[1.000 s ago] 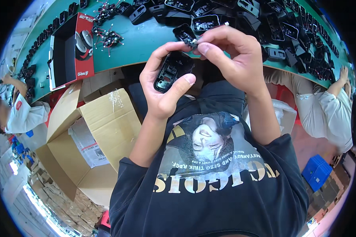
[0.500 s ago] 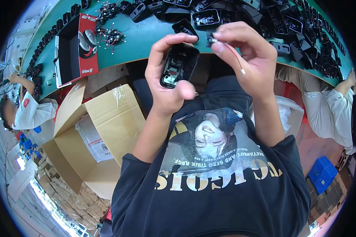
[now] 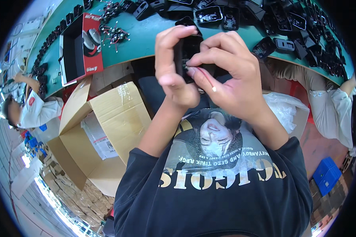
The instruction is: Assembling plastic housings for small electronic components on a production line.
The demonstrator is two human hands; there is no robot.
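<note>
My left hand [image 3: 173, 65] is closed around a black plastic housing [image 3: 190, 46], tilted with its hollow inside turned toward my right hand. My right hand [image 3: 231, 69] pinches a small dark part with a red wire lead [image 3: 205, 74] that ends in a white connector. Thumb and fingertips press this part at the housing's inner side; whether it is seated there cannot be seen. Both hands are above my lap, just off the near edge of the green table [image 3: 138, 43].
Many black housings [image 3: 209, 15] crowd the table's far and right side. A pile of wired parts [image 3: 116, 34] lies beside a red and black box [image 3: 91, 47]. An open cardboard carton [image 3: 116, 114] stands at my left, a plastic-lined bin [image 3: 284, 110] at my right. Other people sit at both sides.
My right hand has brought the wired part left and down into the housing. My left hand has turned the housing, so its inside shows less. The view has shifted slightly.
</note>
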